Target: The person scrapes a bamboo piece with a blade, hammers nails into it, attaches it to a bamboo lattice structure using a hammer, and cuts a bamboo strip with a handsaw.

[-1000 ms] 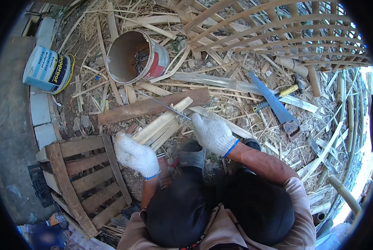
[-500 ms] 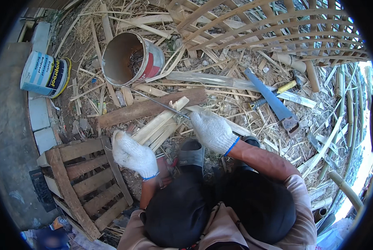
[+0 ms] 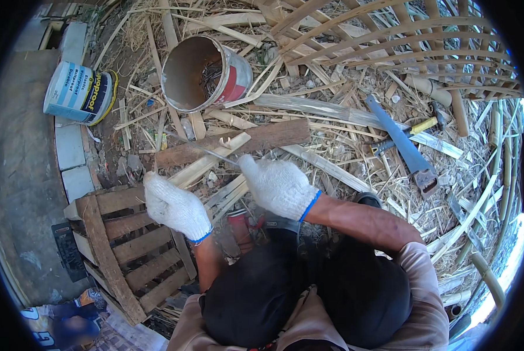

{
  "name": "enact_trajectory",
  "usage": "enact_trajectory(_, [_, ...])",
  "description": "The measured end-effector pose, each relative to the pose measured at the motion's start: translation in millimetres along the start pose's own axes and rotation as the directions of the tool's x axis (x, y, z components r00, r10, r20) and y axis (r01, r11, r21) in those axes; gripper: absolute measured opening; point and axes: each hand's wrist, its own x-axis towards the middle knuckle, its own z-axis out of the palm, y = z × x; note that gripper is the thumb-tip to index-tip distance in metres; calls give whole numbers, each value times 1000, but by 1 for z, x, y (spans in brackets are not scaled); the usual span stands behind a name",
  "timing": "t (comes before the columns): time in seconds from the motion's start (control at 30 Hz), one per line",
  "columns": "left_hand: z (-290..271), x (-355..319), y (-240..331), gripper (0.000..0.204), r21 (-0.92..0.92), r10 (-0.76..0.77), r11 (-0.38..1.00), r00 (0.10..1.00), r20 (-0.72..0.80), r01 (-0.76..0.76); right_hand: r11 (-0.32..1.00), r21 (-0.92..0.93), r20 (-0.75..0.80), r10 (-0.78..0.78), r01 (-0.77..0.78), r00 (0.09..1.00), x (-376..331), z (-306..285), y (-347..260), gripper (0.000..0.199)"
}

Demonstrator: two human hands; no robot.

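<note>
Both my hands wear white knit gloves with blue cuffs. My left hand (image 3: 177, 207) is closed around the near end of a pale bamboo strip (image 3: 200, 168), which slants up and away to the right. My right hand (image 3: 278, 188) is closed on a knife (image 3: 218, 155) with a long, thin grey blade, seen almost edge-on; its handle is hidden in the glove. The blade crosses the strip, and a small curl of shaving (image 3: 225, 142) stands up beside it. Behind the strip a brown wooden board (image 3: 274, 134) lies on the ground. More split bamboo (image 3: 230, 194) lies between my hands.
An open bucket (image 3: 171, 88) holding thin dark pieces tilts beyond the board. A blue-and-white pail (image 3: 69, 93) stands far left, a slatted wooden crate (image 3: 145, 251) near left. At right lie a handsaw (image 3: 394, 136) and a hammer (image 3: 420, 126). A woven bamboo lattice (image 3: 402, 41) spans the upper right.
My right hand has drawn nearer and to the left with the knife. The shaving curl now shows on the strip. The view has shifted slightly, moving the surroundings rightward.
</note>
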Motion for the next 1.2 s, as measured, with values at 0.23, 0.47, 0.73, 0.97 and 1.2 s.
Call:
enact_trajectory(0.23, [4, -4, -2, 21, -66, -60, 996, 998, 25, 62, 995, -87, -9, 58, -58, 998, -10, 30, 52, 19])
enact_trajectory(0.47, [-10, 5, 27, 42, -167, -14, 986, 1000, 14, 16, 993, -77, 50, 91, -87, 995, -15, 15, 43, 21])
enact_trajectory(0.73, [-7, 7, 4, 34, 12, 140, 990, 990, -32, -139, 989, 85, -5, -120, 120, 993, -14, -24, -38, 18])
enact_trajectory(0.97, [-5, -3, 6, 24, 40, 71, 996, 994, 85, -75, 986, -133, 75, 112, -102, 991, -13, 24, 57, 19])
enact_trajectory(1.2, [-6, 0, -2, 24, 4, 149, 989, 987, -53, -149, 971, -125, -77, -213, 202, 974, -16, -6, -20, 18])
